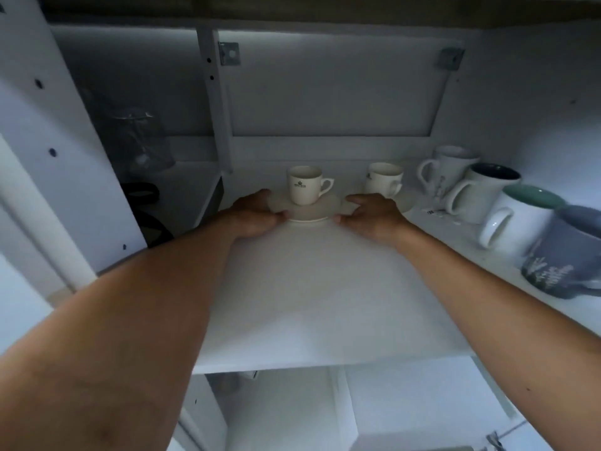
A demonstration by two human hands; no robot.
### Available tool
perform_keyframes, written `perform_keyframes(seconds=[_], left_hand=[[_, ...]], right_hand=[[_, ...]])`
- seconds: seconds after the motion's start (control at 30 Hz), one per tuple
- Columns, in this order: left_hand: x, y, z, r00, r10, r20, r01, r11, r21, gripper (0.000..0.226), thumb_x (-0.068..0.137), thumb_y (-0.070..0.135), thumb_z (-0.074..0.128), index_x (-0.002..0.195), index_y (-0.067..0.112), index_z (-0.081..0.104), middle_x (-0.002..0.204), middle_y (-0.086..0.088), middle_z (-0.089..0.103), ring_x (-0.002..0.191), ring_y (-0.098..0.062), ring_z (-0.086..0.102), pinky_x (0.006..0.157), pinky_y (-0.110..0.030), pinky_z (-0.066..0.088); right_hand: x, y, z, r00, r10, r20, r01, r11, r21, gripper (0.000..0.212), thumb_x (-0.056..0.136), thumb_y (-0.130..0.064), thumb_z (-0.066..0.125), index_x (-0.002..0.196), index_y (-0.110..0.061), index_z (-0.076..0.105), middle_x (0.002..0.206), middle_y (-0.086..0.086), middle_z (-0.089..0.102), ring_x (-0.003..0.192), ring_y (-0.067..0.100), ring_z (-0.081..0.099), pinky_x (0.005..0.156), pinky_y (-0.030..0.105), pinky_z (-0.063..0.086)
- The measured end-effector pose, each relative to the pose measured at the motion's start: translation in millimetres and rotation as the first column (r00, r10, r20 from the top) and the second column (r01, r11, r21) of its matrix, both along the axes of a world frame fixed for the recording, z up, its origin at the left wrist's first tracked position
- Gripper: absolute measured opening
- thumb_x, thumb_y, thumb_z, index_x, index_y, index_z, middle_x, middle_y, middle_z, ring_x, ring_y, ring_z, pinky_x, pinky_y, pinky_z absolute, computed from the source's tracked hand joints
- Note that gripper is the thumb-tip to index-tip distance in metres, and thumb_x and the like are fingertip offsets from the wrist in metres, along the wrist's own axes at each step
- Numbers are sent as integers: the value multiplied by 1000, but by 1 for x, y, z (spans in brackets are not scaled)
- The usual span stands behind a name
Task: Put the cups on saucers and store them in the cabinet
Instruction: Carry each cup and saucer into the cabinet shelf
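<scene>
A small white cup (305, 187) with a dark logo stands upright on a white saucer (312, 212) deep on the cabinet shelf (325, 304). My left hand (257, 216) grips the saucer's left rim and my right hand (374, 216) grips its right rim. To the right, a second white cup (383, 179) sits on its own saucer (406, 205), partly hidden behind my right hand.
Several mugs line the shelf's right side: a white one (448, 170), one with a dark inside (484, 193), one with a green inside (520, 219) and a blue-grey one (572, 255). Clear glassware (140, 138) and a dark object (143, 203) stand in the left compartment behind a white divider (218, 102).
</scene>
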State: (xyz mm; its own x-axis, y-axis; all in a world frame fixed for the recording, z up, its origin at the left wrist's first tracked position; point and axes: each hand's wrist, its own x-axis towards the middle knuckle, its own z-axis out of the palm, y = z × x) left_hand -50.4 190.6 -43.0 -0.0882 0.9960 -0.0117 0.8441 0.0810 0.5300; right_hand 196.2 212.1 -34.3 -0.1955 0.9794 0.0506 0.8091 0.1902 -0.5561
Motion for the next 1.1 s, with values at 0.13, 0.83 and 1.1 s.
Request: perform_keyframes(seconds=[0.13,0.83,1.1], left_hand=[[15,-37,15,999,-13,49,9,997,73,71,85,56,60,144,28,34,139,-4,54,124,-27,52,90,-28,41],[28,-314,237,899,-363,244,435,802,-410,92,86,63,54,155,35,0,117,4,53,124,-23,44,112,-40,32],[39,-338,369,822,-530,210,568,794,-216,87,87,58,57,155,33,7,111,1,53,109,-16,46,94,-26,32]], right_hand=[[18,-40,11,1000,-7,-25,6,999,-37,76,84,-50,73,149,-24,44,126,7,66,123,21,58,89,15,36],[62,-345,221,966,-175,-193,107,942,-320,76,83,-46,76,149,-31,42,145,-2,46,130,18,49,100,28,41],[60,-389,348,966,-152,-208,93,959,-268,84,81,-49,76,152,-34,35,147,-6,40,124,11,45,99,27,37]])
